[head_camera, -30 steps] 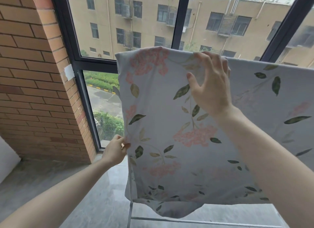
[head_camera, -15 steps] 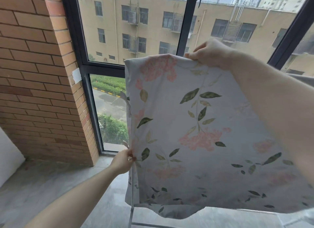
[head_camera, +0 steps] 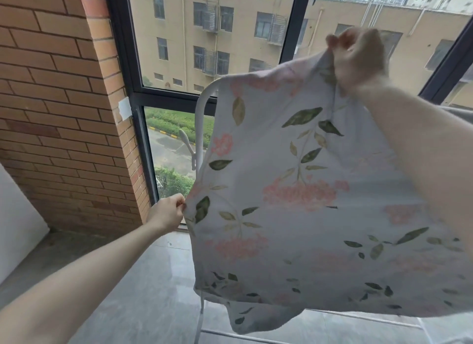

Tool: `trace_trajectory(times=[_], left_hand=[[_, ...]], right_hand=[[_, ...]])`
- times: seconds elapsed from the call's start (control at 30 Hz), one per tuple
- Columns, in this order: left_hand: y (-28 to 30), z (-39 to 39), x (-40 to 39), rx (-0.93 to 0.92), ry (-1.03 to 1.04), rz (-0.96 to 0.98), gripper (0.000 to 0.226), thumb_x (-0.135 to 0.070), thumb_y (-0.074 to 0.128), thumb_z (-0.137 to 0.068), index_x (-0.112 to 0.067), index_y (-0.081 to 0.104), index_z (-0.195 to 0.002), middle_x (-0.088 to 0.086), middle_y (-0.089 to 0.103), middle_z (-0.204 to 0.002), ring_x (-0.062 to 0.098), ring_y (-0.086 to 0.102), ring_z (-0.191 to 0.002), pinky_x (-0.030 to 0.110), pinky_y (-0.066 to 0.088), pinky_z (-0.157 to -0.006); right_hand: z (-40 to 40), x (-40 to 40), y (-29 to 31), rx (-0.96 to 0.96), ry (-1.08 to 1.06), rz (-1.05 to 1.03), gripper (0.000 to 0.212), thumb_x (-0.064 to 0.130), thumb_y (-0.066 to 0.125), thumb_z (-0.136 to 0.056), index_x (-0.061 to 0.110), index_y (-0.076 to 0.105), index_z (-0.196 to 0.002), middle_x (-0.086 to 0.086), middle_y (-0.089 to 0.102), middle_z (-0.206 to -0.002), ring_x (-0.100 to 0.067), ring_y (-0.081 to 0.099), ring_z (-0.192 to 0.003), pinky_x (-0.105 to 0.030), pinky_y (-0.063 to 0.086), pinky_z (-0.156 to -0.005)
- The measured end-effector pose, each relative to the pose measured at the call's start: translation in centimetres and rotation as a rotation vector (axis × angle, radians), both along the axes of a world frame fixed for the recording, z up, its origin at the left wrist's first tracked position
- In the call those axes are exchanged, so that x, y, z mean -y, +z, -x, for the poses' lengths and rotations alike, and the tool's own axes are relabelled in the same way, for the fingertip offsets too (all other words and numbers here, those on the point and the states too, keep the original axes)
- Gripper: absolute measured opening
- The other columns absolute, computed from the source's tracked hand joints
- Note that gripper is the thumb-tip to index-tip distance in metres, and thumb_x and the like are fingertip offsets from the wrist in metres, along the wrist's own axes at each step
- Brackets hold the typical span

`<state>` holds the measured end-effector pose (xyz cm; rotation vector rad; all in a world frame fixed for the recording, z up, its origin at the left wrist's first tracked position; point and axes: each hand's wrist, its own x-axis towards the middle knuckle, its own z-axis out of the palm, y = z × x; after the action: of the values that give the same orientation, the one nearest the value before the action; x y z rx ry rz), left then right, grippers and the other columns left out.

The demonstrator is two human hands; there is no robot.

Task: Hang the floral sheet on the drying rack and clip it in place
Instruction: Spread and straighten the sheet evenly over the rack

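Floral sheet: pale grey-white cloth printed with pink flower clusters and dark and olive green leaves; it fills the centre and right of the frame, draped over the top of the drying rack, its lower edge hanging loose with one rounded fold drooping at bottom centre.
Drying rack: white tube frame; its curved upper-left corner and left upright show just left of the sheet, and a low crossbar runs along the bottom of the frame.
Clip: a pale peg on the rack's left upright, at mid-height, beside the sheet's left edge.
Left hand: at centre left, fingers and thumb curled in a pinch on the sheet's left edge.
Right hand: at upper right, slightly blurred, fingers bunched tight round a gathered piece of the sheet's top edge, lifted above the rack's top.
Brick wall: red-brown, at the left of the frame.
Window: dark-framed, behind the rack, with a beige building beyond it.
Floor: grey tiles, lower centre.
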<state>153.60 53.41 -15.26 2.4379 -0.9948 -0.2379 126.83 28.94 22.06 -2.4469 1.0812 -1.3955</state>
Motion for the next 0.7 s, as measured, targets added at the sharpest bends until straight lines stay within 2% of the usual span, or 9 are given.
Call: trace_trajectory(times=[0.07, 0.13, 0.27, 0.33, 0.4, 0.47, 0.53, 0.6, 0.7], left_hand=[[-0.4, 0.3, 0.0, -0.014, -0.011, -0.108, 0.015, -0.025, 0.054, -0.098, -0.026, 0.060, -0.084, -0.002, 0.068, -0.081, 0.025, 0.064, -0.076, 0.031, 0.044, -0.058], [-1.0, 0.9, 0.1, -0.047, -0.014, -0.123, 0.017, -0.023, 0.052, -0.097, -0.027, 0.060, -0.083, -0.003, 0.069, -0.083, 0.025, 0.065, -0.077, 0.031, 0.045, -0.059], [-1.7, 2.1, 1.0, -0.081, -0.030, -0.091, 0.020, -0.028, 0.054, -0.095, -0.029, 0.056, -0.075, -0.001, 0.071, -0.086, 0.028, 0.063, -0.081, 0.038, 0.054, -0.073], [-1.7, 2.6, 1.4, -0.081, -0.060, -0.083, 0.020, -0.031, 0.057, -0.097, -0.030, 0.058, -0.077, -0.003, 0.072, -0.088, 0.026, 0.063, -0.082, 0.037, 0.054, -0.074], [-1.3, 3.1, 1.3, -0.089, -0.088, -0.070, 0.015, -0.034, 0.059, -0.099, -0.031, 0.064, -0.085, -0.005, 0.072, -0.093, 0.023, 0.065, -0.086, 0.034, 0.050, -0.071], [-1.1, 3.3, 1.3, -0.092, -0.127, -0.076, 0.011, -0.035, 0.060, -0.099, -0.032, 0.069, -0.092, -0.009, 0.073, -0.099, 0.020, 0.065, -0.091, 0.033, 0.050, -0.073], [-0.5, 3.7, 1.3, -0.084, -0.154, -0.066, 0.009, -0.034, 0.061, -0.099, -0.032, 0.069, -0.095, -0.009, 0.073, -0.103, 0.018, 0.065, -0.093, 0.032, 0.050, -0.076], [0.3, 4.2, 1.4, -0.074, -0.162, -0.051, 0.005, -0.033, 0.063, -0.097, -0.033, 0.066, -0.093, -0.009, 0.073, -0.102, 0.018, 0.064, -0.092, 0.031, 0.050, -0.075], [1.9, 5.3, 1.4, -0.076, -0.103, 0.007, 0.010, -0.034, 0.065, -0.091, -0.029, 0.057, -0.088, -0.008, 0.069, -0.090, 0.020, 0.065, -0.083, 0.034, 0.052, -0.067]], right_hand=[[-0.6, -0.4, -0.1, -0.245, 0.083, -0.062, 0.030, 0.047, 0.063, -0.100, 0.021, 0.077, -0.097, 0.002, 0.072, -0.088, -0.013, 0.064, -0.072, -0.027, 0.055, -0.068], [-0.9, -1.2, -0.3, -0.428, 0.109, -0.153, 0.032, 0.047, 0.062, -0.101, 0.020, 0.076, -0.092, -0.001, 0.069, -0.082, -0.014, 0.058, -0.062, -0.025, 0.048, -0.054], [-1.3, -1.7, -1.0, -0.443, 0.074, -0.210, 0.053, 0.054, 0.050, -0.104, 0.014, 0.062, -0.072, -0.003, 0.048, -0.063, -0.023, 0.042, -0.054, -0.027, 0.036, -0.048], [-1.0, -1.8, -1.6, -0.389, 0.054, -0.193, 0.057, 0.051, 0.047, -0.105, 0.009, 0.062, -0.069, -0.006, 0.049, -0.063, -0.030, 0.044, -0.059, -0.032, 0.035, -0.051], [-0.3, -1.8, -2.3, -0.295, 0.069, -0.137, 0.053, 0.047, 0.048, -0.105, 0.005, 0.075, -0.089, -0.011, 0.068, -0.080, -0.035, 0.060, -0.072, -0.033, 0.047, -0.059], [0.5, -2.3, -3.4, -0.221, 0.065, -0.052, 0.046, 0.047, 0.050, -0.104, 0.011, 0.079, -0.102, -0.005, 0.074, -0.093, -0.027, 0.068, -0.084, -0.030, 0.053, -0.070], [1.3, -2.7, -4.6, -0.171, 0.055, 0.016, 0.043, 0.048, 0.050, -0.103, 0.015, 0.078, -0.109, 0.001, 0.073, -0.097, -0.019, 0.068, -0.088, -0.028, 0.053, -0.078], [2.1, -3.2, -6.1, -0.142, 0.071, 0.064, 0.042, 0.049, 0.050, -0.101, 0.020, 0.075, -0.118, 0.004, 0.074, -0.111, -0.014, 0.068, -0.100, -0.033, 0.053, -0.093], [4.1, -3.8, -8.5, -0.111, 0.091, 0.125, 0.040, 0.044, 0.053, -0.098, 0.026, 0.067, -0.131, 0.011, 0.066, -0.130, -0.010, 0.055, -0.121, -0.035, 0.038, -0.114]])
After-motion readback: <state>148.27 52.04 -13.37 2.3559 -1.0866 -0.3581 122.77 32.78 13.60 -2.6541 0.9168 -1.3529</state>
